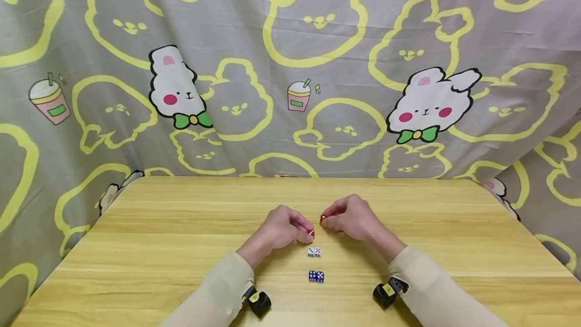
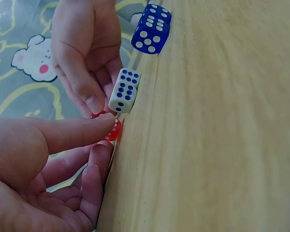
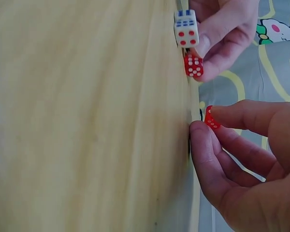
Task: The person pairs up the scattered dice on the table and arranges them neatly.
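Between thumb and fingers my left hand pinches a red die with white dots, low over the table. My right hand, a little farther back and to the right, pinches a second red die; in the right wrist view that red die sits at the thumb tip. Just in front of the left hand two white dice stand side by side. Nearer to me is a pair of blue dice, also side by side, with white dots.
The wooden table spreads out on both sides of the hands. A grey curtain with yellow outlines and cartoon rabbits hangs behind its far edge and along both sides. Each wrist wears a small black camera.
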A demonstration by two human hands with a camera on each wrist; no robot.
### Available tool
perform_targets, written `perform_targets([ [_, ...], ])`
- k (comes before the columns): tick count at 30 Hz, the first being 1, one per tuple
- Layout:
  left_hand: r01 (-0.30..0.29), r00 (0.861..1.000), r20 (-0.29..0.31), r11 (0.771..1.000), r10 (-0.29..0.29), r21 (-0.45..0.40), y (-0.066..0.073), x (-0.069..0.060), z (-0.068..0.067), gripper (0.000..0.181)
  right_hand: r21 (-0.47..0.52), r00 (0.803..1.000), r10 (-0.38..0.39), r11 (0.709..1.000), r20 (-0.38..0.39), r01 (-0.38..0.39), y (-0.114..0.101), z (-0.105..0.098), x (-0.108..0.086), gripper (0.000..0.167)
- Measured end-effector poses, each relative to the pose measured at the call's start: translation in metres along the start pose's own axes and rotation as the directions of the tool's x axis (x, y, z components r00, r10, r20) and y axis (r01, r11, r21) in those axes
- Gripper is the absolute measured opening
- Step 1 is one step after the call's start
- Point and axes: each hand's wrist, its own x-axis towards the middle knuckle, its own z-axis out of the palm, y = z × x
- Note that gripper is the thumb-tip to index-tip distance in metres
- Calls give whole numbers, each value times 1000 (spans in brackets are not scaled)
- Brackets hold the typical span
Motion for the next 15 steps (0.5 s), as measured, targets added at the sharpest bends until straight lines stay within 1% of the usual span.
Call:
perform_targets([
  [6, 9, 1000, 1, 1000, -9, 1, 0, -1, -1, 14, 10, 1000, 4, 1000, 31, -4, -4, 7, -4, 7],
  [15, -4, 1000, 5, 1000, 4, 4, -1, 0, 0, 13, -39, 998, 4, 999, 68, -1, -6, 12, -6, 6],
])
